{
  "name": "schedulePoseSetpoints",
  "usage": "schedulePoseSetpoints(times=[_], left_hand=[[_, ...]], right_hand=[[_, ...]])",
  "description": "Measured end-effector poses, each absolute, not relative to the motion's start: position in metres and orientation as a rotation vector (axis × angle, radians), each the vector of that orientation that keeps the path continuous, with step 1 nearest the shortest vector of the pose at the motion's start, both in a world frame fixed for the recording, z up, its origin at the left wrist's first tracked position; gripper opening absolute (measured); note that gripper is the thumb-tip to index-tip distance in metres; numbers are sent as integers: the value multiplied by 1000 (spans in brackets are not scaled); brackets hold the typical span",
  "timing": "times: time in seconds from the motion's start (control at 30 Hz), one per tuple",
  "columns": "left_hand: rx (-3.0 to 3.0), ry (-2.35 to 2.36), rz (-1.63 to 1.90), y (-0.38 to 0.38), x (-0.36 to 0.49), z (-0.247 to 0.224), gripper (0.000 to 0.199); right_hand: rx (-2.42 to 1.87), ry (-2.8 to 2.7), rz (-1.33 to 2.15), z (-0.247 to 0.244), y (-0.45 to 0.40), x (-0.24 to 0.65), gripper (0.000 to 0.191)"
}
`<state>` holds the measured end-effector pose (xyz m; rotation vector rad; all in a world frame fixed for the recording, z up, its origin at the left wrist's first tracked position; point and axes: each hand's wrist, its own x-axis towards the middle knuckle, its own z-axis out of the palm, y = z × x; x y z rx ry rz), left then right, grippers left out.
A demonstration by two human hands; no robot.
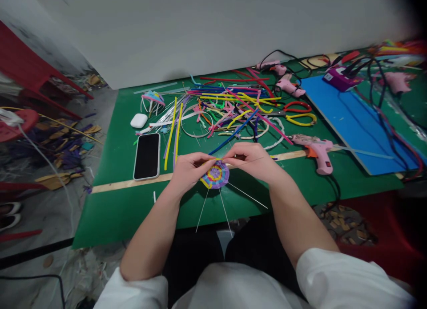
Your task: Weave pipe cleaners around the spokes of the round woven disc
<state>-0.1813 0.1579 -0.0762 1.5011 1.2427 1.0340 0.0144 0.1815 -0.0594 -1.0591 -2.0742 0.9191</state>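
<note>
At ten o'clock the view's edge cuts off a red chair [31, 68], and the left hand [187, 170] hides the woven disc [216, 174]'s ten-o'clock rim.

fuzzy, matt disc [216, 172] – glossy phone screen [147, 156] – smooth plastic glue gun [322, 156]

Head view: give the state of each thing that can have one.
Coiled pipe-cleaner disc, held, white stems sticking out
Left hand, fingers closed on the disc
Right hand, fingers pinched at the disc's rim
Smartphone, face up, screen dark
Earbud case, shut
Nearest glue gun, on its side, glue stick inserted
Scissors, flat; open or shut unclear
Purple power socket, cords plugged in
</note>
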Motion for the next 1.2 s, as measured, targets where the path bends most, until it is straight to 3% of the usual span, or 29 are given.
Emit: schedulePoseSetpoints(times=[0.33, 0.47, 0.6, 0.73, 0.8, 1.2], left_hand=[[1580, 1285, 990, 158, -181, -79, 14], [1615, 1287, 995, 158, -182, -82, 14], [1601, 1265, 982, 157, -181, -86, 16], [1601, 1286, 979, 158, -180, -88, 17], [1610, 1316, 984, 158, -180, -89, 18], [1765, 1209, 933, 152, -177, -77, 13]], right_hand=[[-1026, -2638, 1365, -7, 205, 35, 31], [-1057, -2843, 1367, 17, 216, 28, 35], [-1043, -3112, 1129, 30, 214, 19, 31], [-1207, -3348, 288, 41, 188, -1, 15], [-1334, -3346, 78, 44, 171, -11, 19], [-1073, -2975, 72, 31, 171, -22, 14]])
